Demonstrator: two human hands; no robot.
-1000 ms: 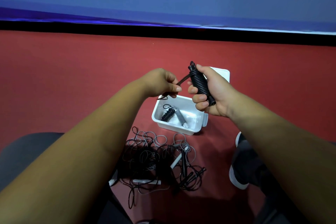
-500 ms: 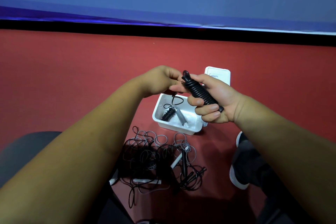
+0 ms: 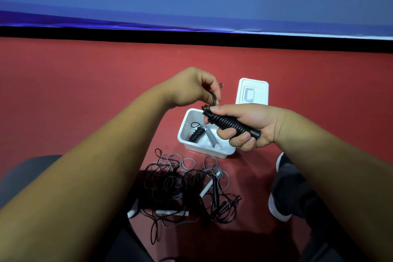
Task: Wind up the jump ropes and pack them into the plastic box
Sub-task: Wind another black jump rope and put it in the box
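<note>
My right hand (image 3: 248,127) grips a black jump rope (image 3: 230,123) wound tightly around its handles, held above the white plastic box (image 3: 187,121). My left hand (image 3: 191,87) pinches the rope's loose end (image 3: 213,99), which curls up from the bundle's left tip. Inside the box lie a wound black rope (image 3: 196,134) and a wound grey rope (image 3: 210,137). A tangle of loose black and grey ropes (image 3: 182,185) with white and black handles lies on the red floor in front of the box.
The box's white lid (image 3: 253,91) lies flat just behind the box. My shoe (image 3: 280,193) and dark trouser leg are at the right of the tangle, my other knee at the left. A black strip and blue wall bound the floor at the back.
My right hand has tipped the wound bundle from upright to nearly level, lower over the box. My left hand rose and now holds the rope end above the bundle's tip.
</note>
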